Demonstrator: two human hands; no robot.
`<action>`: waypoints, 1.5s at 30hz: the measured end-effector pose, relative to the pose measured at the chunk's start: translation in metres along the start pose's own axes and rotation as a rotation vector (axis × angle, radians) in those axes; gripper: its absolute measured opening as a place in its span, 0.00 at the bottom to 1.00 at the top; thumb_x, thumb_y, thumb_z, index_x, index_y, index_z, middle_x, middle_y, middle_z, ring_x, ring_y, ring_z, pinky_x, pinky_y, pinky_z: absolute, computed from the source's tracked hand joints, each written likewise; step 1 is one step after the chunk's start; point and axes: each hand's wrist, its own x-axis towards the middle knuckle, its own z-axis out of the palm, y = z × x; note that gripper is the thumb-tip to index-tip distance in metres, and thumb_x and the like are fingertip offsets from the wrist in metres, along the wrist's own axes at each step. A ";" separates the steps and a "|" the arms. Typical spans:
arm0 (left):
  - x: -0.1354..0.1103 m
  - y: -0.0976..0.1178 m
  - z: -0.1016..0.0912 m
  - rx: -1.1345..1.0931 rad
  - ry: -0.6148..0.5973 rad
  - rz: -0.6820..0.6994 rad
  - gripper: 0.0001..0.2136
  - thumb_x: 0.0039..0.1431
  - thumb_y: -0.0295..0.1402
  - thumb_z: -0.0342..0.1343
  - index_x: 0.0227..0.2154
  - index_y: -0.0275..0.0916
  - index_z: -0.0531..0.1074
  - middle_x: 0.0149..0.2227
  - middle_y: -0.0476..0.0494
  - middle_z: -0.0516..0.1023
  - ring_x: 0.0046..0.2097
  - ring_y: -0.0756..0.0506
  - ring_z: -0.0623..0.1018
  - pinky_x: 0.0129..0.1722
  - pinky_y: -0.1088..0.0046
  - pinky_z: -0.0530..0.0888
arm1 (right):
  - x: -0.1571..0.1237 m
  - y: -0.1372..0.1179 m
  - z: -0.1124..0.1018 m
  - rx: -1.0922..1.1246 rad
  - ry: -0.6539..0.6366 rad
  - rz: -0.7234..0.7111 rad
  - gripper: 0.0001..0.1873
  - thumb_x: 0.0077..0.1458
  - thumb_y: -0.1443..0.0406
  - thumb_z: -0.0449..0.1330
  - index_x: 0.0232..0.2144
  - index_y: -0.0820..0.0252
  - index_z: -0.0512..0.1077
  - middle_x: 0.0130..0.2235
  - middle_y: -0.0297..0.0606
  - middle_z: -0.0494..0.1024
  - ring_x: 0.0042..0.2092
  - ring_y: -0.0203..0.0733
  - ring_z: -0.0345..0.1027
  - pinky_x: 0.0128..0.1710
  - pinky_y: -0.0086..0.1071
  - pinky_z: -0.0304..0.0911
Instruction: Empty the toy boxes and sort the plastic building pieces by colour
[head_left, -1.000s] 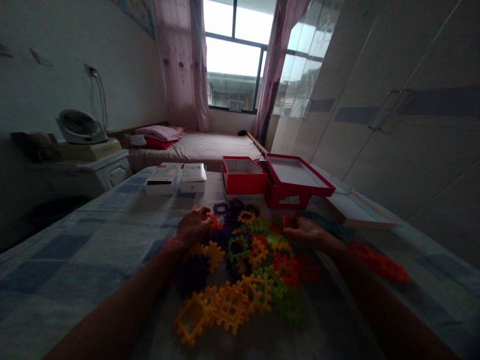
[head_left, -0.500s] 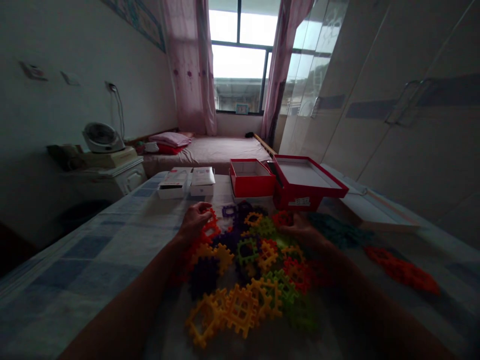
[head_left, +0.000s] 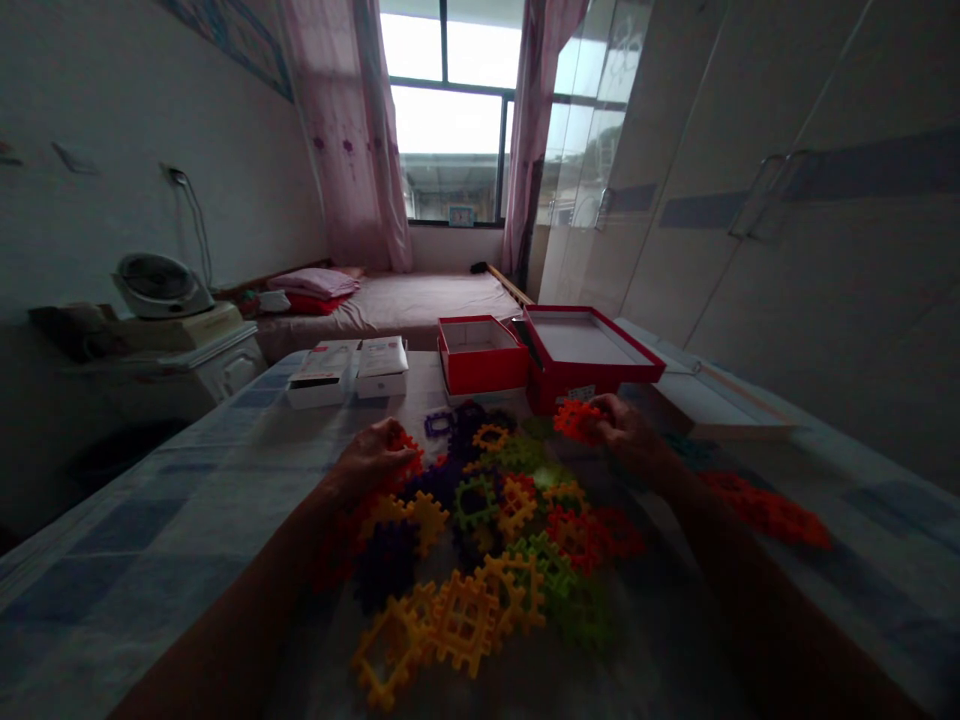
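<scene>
A heap of interlocking plastic square pieces in yellow, green, red, orange and purple lies on a checked cloth in front of me. My left hand rests at the heap's left edge, fingers closed over a red piece. My right hand is lifted at the heap's far right and grips a red-orange piece just in front of the red box lid. Both forearms reach in from the bottom of the view.
A small open red box stands beside the lid. Two white boxes lie at the far left. A row of joined red pieces lies at the right. A flat white board, a bed, fan and wardrobe surround the table.
My right hand has risen from the heap and moved right with a red-orange piece, toward the red lid. My left hand has stayed at the heap's left edge. The camera has shifted slightly.
</scene>
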 end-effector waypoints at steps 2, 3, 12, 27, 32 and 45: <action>0.001 -0.001 0.001 0.013 0.002 0.000 0.13 0.40 0.42 0.59 0.25 0.38 0.68 0.24 0.49 0.72 0.27 0.48 0.71 0.25 0.75 0.65 | -0.017 -0.002 -0.020 0.026 -0.177 -0.052 0.12 0.52 0.60 0.52 0.37 0.61 0.66 0.33 0.38 0.73 0.33 0.38 0.66 0.32 0.29 0.61; 0.001 -0.002 0.001 0.024 -0.003 -0.003 0.14 0.40 0.42 0.60 0.25 0.38 0.68 0.24 0.49 0.72 0.27 0.48 0.71 0.25 0.75 0.65 | -0.027 -0.003 -0.028 0.038 -0.278 -0.062 0.13 0.52 0.59 0.52 0.37 0.61 0.66 0.32 0.37 0.72 0.32 0.37 0.65 0.31 0.29 0.61; 0.003 -0.010 0.000 0.030 -0.039 -0.020 0.13 0.33 0.38 0.63 0.22 0.39 0.68 0.21 0.49 0.72 0.23 0.48 0.70 0.20 0.76 0.61 | -0.095 0.019 -0.025 -0.213 -0.314 0.008 0.13 0.47 0.59 0.56 0.34 0.58 0.71 0.37 0.39 0.74 0.38 0.43 0.67 0.37 0.33 0.63; -0.006 0.015 0.006 0.093 -0.061 -0.006 0.11 0.33 0.34 0.58 0.20 0.41 0.62 0.20 0.52 0.66 0.23 0.49 0.67 0.23 0.74 0.60 | -0.111 0.009 -0.024 0.171 -0.138 0.173 0.32 0.47 0.56 0.57 0.54 0.58 0.59 0.43 0.43 0.73 0.41 0.44 0.69 0.36 0.34 0.66; -0.010 0.024 0.006 0.032 -0.080 -0.028 0.10 0.32 0.35 0.57 0.20 0.40 0.64 0.20 0.52 0.67 0.25 0.48 0.68 0.23 0.75 0.61 | -0.102 -0.011 -0.003 0.073 -0.336 0.127 0.29 0.43 0.58 0.58 0.49 0.63 0.69 0.44 0.45 0.75 0.41 0.47 0.70 0.38 0.36 0.65; -0.003 0.021 0.005 0.137 0.106 0.044 0.10 0.36 0.32 0.56 0.24 0.40 0.62 0.25 0.51 0.66 0.28 0.48 0.68 0.29 0.73 0.64 | -0.105 -0.005 0.018 -0.063 -0.303 0.070 0.13 0.46 0.61 0.55 0.34 0.61 0.67 0.32 0.38 0.72 0.34 0.40 0.66 0.33 0.31 0.62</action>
